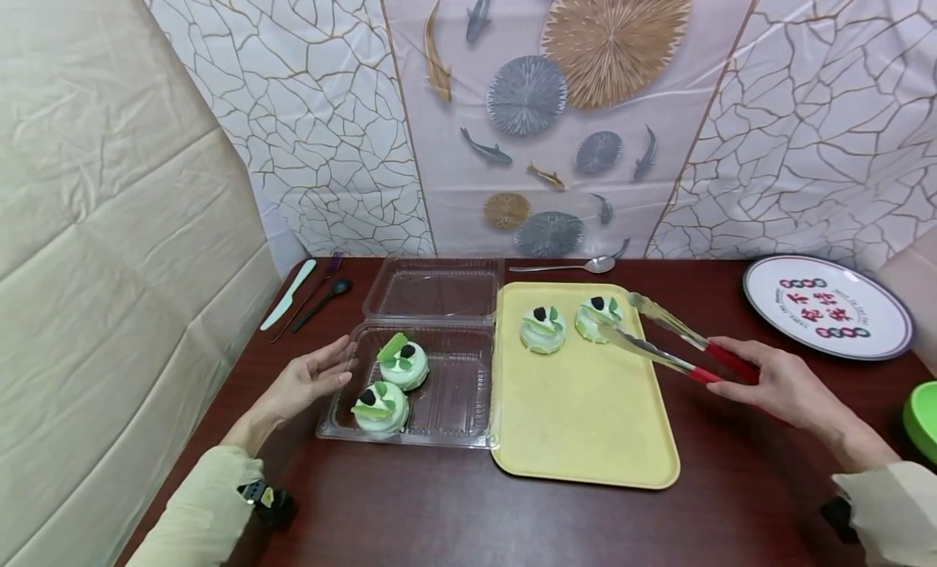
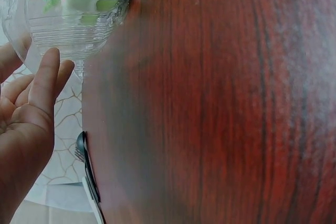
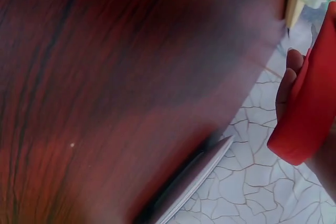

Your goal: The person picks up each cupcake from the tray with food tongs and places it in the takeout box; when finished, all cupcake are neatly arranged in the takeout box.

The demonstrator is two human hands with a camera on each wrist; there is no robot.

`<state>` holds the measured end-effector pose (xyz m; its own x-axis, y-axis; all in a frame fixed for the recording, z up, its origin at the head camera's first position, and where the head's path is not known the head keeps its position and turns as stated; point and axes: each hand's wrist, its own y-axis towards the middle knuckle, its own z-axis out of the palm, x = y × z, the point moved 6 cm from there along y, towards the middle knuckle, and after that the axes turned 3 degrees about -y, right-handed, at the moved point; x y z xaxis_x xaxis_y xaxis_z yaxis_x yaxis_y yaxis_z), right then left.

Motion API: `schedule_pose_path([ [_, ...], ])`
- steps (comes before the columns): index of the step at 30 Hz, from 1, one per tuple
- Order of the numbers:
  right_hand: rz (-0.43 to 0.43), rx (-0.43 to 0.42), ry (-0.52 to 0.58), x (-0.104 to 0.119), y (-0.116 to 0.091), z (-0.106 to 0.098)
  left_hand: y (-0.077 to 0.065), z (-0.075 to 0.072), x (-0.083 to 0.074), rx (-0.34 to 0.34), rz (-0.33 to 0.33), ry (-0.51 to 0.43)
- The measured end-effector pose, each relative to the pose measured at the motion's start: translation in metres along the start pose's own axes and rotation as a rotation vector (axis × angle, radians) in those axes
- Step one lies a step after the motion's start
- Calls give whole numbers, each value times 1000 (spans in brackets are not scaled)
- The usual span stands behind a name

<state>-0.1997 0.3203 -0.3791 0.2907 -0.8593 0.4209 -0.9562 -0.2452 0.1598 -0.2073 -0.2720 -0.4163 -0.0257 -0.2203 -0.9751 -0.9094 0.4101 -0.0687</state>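
Observation:
My right hand (image 1: pixel 783 388) grips metal tongs (image 1: pixel 677 327) by their red handles (image 3: pixel 310 87). The tongs' arms are spread, their tips on either side of a small green-and-white cake (image 1: pixel 599 318) at the far right of the yellow tray (image 1: pixel 578 420). Left of it on the tray sits a similar cake (image 1: pixel 543 329). My left hand (image 1: pixel 307 380), fingers extended, is at the left side of the clear plastic box (image 1: pixel 454 388); whether it touches the box I cannot tell. Inside the box are two more cakes, one farther back (image 1: pixel 404 365) and one nearer (image 1: pixel 381 407). The box's lid (image 1: pixel 435 290) lies folded back.
A white knife (image 1: pixel 289 294), a dark fork (image 1: pixel 315 290) and a black spoon (image 1: pixel 322 303) lie at the back left. Behind the tray is a metal spoon (image 1: pixel 578 266). A white plate with red writing (image 1: pixel 827 307) and a green bowl (image 1: pixel 924 420) are on the right.

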Motion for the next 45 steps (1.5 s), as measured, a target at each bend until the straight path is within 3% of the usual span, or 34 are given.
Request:
schedule_pose_path([
  [14,-95,16,-36,-5,17,14,0,0,1,-4,-14,-4],
  [22,-168,-39,-34,-1,22,17,0,-1,2,-12,-21,-11],
  [33,-127,-11,-34,-2,24,18,0,-1,1,-14,-27,-1],
  [45,-136,-66,-43,-2,13,12,1,-1,2,-7,-26,-22],
])
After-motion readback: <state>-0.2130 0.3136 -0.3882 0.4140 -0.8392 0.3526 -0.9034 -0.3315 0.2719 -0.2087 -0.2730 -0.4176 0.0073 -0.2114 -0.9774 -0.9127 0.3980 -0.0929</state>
